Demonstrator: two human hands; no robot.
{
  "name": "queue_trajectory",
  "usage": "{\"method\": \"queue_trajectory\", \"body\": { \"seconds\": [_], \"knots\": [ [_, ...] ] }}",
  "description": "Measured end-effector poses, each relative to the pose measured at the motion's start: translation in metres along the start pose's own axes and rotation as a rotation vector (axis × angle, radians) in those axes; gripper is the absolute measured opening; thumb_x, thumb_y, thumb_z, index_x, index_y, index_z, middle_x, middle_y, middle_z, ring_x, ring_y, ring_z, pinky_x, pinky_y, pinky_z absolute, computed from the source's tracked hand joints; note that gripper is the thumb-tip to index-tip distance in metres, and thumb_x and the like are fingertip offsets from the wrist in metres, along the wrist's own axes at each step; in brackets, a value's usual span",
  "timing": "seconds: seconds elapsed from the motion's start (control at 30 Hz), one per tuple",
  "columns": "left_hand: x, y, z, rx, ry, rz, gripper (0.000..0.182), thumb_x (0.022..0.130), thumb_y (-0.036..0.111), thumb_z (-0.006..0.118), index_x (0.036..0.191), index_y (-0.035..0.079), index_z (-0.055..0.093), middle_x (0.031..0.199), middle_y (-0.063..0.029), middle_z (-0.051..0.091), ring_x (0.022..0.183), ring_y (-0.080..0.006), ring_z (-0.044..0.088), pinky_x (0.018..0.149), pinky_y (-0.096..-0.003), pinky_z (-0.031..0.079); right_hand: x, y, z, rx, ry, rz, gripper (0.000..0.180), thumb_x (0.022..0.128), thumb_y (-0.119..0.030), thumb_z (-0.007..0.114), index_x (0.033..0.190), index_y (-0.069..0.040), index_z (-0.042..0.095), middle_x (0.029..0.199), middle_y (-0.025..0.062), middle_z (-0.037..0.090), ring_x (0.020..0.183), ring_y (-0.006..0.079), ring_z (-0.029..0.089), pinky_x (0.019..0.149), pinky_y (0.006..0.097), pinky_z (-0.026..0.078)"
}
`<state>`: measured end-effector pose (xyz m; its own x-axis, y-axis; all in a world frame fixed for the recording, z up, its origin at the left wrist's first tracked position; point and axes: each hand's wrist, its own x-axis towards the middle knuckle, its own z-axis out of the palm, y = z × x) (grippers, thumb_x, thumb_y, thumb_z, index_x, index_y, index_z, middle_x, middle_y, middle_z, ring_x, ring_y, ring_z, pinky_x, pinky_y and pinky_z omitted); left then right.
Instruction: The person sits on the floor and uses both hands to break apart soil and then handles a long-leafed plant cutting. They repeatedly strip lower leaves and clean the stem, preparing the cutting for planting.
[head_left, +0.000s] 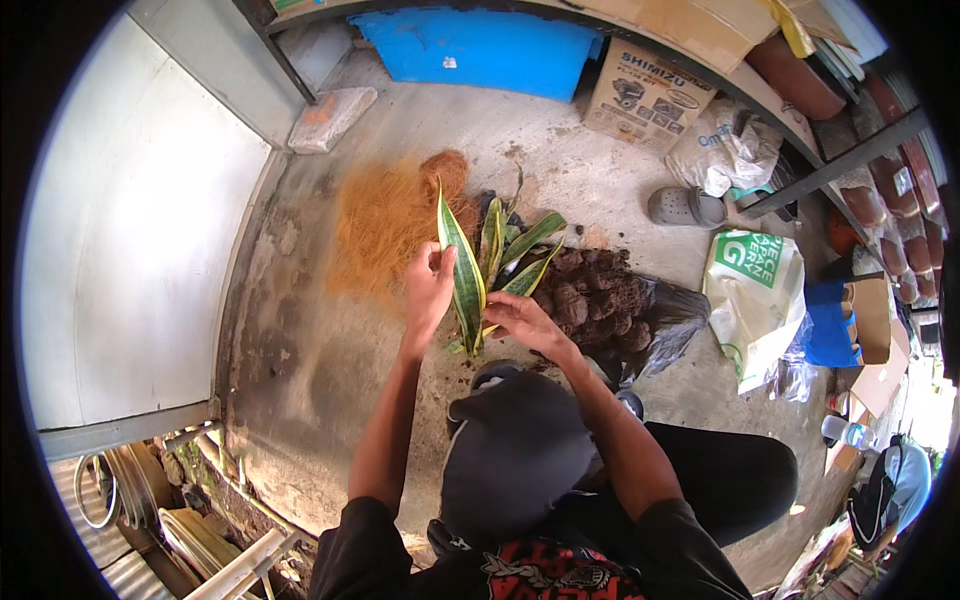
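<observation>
A tall snake plant leaf (463, 274) with yellow edges stands upright between my hands. My left hand (430, 285) pinches its left edge between thumb and fingers. At the leaf's lower right edge is my right hand (525, 321), its fingers touching or close to the leaf; whether they grip it is unclear. More variegated snake plant leaves (493, 240) rise just behind, their base hidden. Loose brown coconut fibre (382, 225) lies to the left, with a denser ball of fibre (444, 171) at its top. Dark clumps of soil (592, 296) are heaped on the right, on a black plastic bag (671, 319).
Beyond stand a blue plastic bin (480, 52) and a cardboard box (645, 97) under a shelf. A grey clog (686, 208), a white-green plastic bag (754, 300) and a blue bag (832, 322) lie right. A white panel (142, 240) borders the left.
</observation>
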<state>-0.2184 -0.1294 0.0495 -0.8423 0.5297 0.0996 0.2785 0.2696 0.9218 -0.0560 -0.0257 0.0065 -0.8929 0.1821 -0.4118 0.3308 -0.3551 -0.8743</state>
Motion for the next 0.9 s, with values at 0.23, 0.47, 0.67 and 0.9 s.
{"method": "queue_trajectory", "body": {
  "seconds": [0.23, 0.47, 0.67, 0.9],
  "knots": [
    [-0.017, -0.047, 0.016, -0.101, -0.121, -0.457, 0.032, 0.095, 0.032, 0.065, 0.089, 0.002, 0.058, 0.074, -0.002, 0.054, 0.063, -0.011, 0.055, 0.06, -0.0353, 0.055, -0.011, -0.01, -0.01, -0.244, 0.123, 0.126, 0.038, 0.094, -0.018, 0.065, 0.13, -0.004, 0.059, 0.101, 0.0093, 0.071, 0.086, 0.0133, 0.068, 0.073, 0.0289, 0.059],
    [-0.028, -0.105, 0.005, -0.427, -0.144, -0.756, 0.033, 0.095, 0.037, 0.062, 0.109, 0.007, 0.063, 0.09, -0.0071, 0.067, 0.085, -0.0268, 0.068, 0.073, -0.0418, 0.055, -0.022, -0.002, -0.01, -0.655, 0.423, -0.053, 0.03, 0.085, -0.025, 0.067, 0.107, -0.006, 0.072, 0.097, 0.0169, 0.073, 0.089, 0.0299, 0.072, 0.077, 0.0394, 0.056],
    [-0.055, -0.137, 0.045, 0.604, -0.292, -0.083, 0.027, 0.093, 0.025, 0.062, 0.117, 0.014, 0.063, 0.095, -0.0105, 0.069, 0.09, -0.0333, 0.067, 0.073, -0.0471, 0.054, -0.062, -0.037, -0.033, -0.903, 0.727, 0.121, 0.027, 0.081, -0.032, 0.068, 0.103, -0.018, 0.075, 0.095, 0.0134, 0.073, 0.092, 0.0361, 0.069, 0.082, 0.0446, 0.055],
    [-0.011, -0.088, 0.055, 0.212, -0.452, -0.274, 0.034, 0.098, 0.023, 0.056, 0.128, 0.008, 0.055, 0.104, -0.0134, 0.067, 0.09, -0.0231, 0.068, 0.072, -0.0403, 0.057, -0.073, -0.065, -0.049, -0.989, 0.77, -0.237, 0.022, 0.08, -0.013, 0.066, 0.101, -0.013, 0.074, 0.089, 0.0085, 0.068, 0.082, 0.032, 0.068, 0.072, 0.0404, 0.055]
  ]
}}
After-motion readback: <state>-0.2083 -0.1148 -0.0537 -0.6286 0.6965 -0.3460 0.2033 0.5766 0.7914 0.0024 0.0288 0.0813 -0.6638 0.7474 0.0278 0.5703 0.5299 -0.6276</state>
